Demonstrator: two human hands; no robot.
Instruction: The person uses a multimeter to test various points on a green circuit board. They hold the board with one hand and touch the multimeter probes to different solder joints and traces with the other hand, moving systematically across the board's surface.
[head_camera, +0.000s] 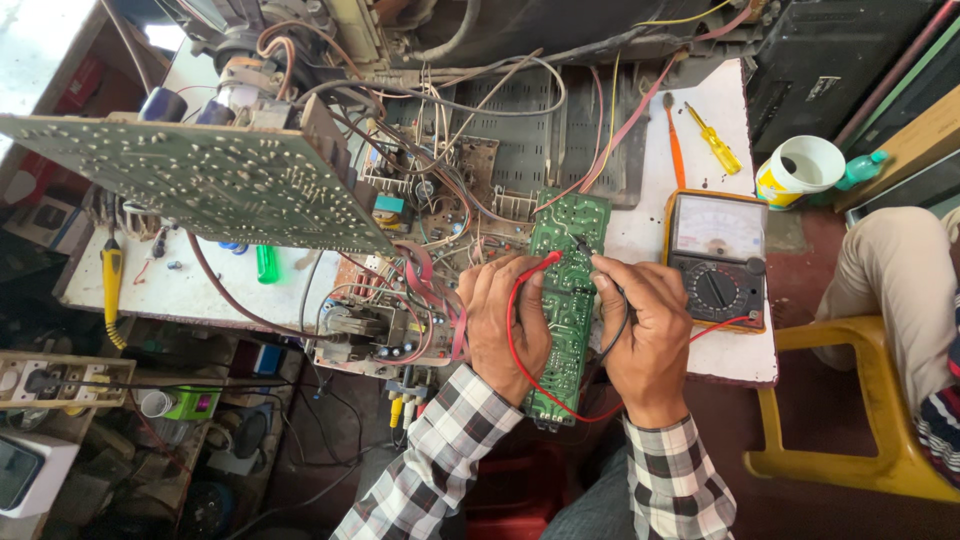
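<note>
A white bench (720, 110) is seen from above, crowded with opened electronics. The largest item is a broad circuit board (200, 180), tilted with its grey-green solder side up, at the left of the bench. Tangled wires (440, 110) run from it across a dark chassis (540, 140) at the rear.

A narrow green circuit board (567, 290) is positioned lengthwise at the centre of the bench, its far end near the chassis and its near end overhanging the bench edge. White markings and small solder points are visible on its surface.

An analogue multimeter (716, 258) in a yellow case is placed just beside the green board, on its right. Two screwdrivers (712, 138) lie behind it.

The left hand (503, 320) is closed on a red probe (549, 260), whose tip is applied to the green board. The right hand (645, 320) is closed on a black probe (583, 245), likewise applied to the board. Red and black leads are looped below both hands.
</note>
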